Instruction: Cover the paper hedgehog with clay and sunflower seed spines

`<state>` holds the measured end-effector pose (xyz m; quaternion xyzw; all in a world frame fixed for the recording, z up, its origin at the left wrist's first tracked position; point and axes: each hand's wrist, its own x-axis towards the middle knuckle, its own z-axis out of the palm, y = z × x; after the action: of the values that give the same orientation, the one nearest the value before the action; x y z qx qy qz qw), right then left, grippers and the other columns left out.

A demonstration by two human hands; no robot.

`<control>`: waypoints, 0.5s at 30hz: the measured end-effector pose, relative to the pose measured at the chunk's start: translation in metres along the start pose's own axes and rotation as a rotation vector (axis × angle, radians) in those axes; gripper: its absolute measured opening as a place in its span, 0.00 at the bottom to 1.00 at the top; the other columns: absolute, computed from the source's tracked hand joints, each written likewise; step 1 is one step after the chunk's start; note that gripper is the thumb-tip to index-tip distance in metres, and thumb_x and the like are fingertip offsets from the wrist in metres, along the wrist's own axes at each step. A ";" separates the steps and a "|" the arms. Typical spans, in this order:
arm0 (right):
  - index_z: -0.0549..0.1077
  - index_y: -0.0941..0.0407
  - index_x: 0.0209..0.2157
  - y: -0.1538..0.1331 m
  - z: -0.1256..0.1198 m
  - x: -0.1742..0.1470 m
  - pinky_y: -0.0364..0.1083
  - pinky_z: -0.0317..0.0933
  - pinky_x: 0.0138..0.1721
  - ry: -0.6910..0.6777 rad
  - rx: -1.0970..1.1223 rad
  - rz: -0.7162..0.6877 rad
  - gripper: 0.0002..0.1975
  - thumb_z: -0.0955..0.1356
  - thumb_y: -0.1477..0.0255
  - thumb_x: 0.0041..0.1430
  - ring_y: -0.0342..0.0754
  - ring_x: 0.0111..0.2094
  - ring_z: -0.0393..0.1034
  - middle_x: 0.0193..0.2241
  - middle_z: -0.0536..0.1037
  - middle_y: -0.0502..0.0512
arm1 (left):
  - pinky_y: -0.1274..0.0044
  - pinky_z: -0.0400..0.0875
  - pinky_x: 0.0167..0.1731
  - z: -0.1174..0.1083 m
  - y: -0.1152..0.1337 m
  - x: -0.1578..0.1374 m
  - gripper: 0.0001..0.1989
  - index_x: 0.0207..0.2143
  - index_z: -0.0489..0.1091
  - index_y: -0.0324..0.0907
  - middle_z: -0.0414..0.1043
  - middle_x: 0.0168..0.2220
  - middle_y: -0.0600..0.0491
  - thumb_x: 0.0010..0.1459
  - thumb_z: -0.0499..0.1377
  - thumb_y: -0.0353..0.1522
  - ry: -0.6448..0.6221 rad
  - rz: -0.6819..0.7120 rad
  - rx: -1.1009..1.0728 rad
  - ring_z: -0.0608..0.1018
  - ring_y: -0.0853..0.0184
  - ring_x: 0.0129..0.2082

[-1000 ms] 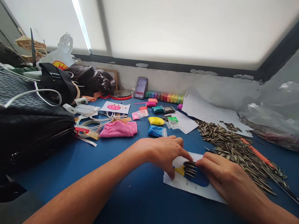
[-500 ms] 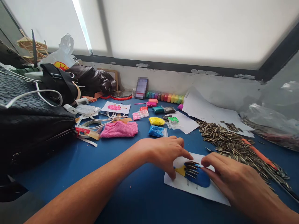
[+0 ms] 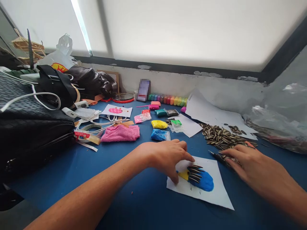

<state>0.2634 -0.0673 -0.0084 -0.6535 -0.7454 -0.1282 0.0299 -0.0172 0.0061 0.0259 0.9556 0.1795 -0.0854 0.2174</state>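
Observation:
My left hand (image 3: 168, 156) rests with thumb and fingers spread on the left side of a white paper (image 3: 216, 195), holding nothing. On the paper is a blue clay shape (image 3: 206, 182) with a yellow clay snout (image 3: 184, 174). Several striped sunflower seeds (image 3: 195, 174) are stuck in the blue clay behind the snout, and pencilled legs show below. To the right of the paper, my right hand (image 3: 254, 166) reaches down at the front edge of a pile of sunflower seeds (image 3: 220, 135). Its thumb and fingers look apart, with seeds between them. A dark pointed tool (image 3: 217, 156) lies under its fingertips.
Behind the paper lie packs of blue clay (image 3: 160, 134) and yellow clay (image 3: 159, 124), and a pink cloth (image 3: 121, 132). A black bag (image 3: 35, 137) and cables fill the left. Paper sheets (image 3: 211, 110) and a plastic bag (image 3: 275, 131) are at the right.
My right hand has left the blue clay and moved right to the seed pile. My left hand stays on the paper. The view has shifted slightly.

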 end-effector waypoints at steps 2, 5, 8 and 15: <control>0.80 0.50 0.36 0.009 0.001 0.003 0.57 0.69 0.36 -0.099 0.003 0.041 0.17 0.60 0.63 0.60 0.58 0.38 0.77 0.35 0.81 0.56 | 0.72 0.64 0.44 0.001 -0.001 0.000 0.35 0.60 0.64 0.48 0.62 0.50 0.49 0.51 0.67 0.41 0.005 0.006 0.000 0.68 0.59 0.49; 0.79 0.50 0.34 0.012 -0.003 0.004 0.54 0.68 0.33 -0.130 0.013 0.044 0.16 0.60 0.64 0.60 0.55 0.35 0.78 0.33 0.81 0.54 | 0.72 0.64 0.44 0.002 -0.002 0.000 0.34 0.60 0.64 0.48 0.62 0.50 0.49 0.51 0.67 0.41 0.009 0.013 -0.003 0.68 0.59 0.49; 0.80 0.50 0.37 0.009 -0.005 0.005 0.52 0.67 0.30 -0.117 0.028 0.046 0.17 0.60 0.64 0.61 0.55 0.36 0.78 0.35 0.81 0.56 | 0.72 0.65 0.42 0.002 -0.001 0.001 0.33 0.59 0.65 0.48 0.62 0.49 0.49 0.51 0.67 0.41 0.006 0.015 -0.004 0.68 0.60 0.48; 0.81 0.53 0.35 0.008 0.010 0.010 0.50 0.68 0.31 0.007 0.226 -0.030 0.21 0.60 0.59 0.63 0.53 0.33 0.76 0.35 0.80 0.58 | 0.72 0.65 0.42 0.001 -0.001 0.001 0.32 0.58 0.66 0.47 0.62 0.49 0.49 0.51 0.67 0.41 0.001 0.016 -0.002 0.67 0.60 0.48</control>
<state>0.2713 -0.0547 -0.0146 -0.6342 -0.7647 -0.0462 0.1043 -0.0171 0.0068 0.0244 0.9569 0.1721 -0.0828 0.2188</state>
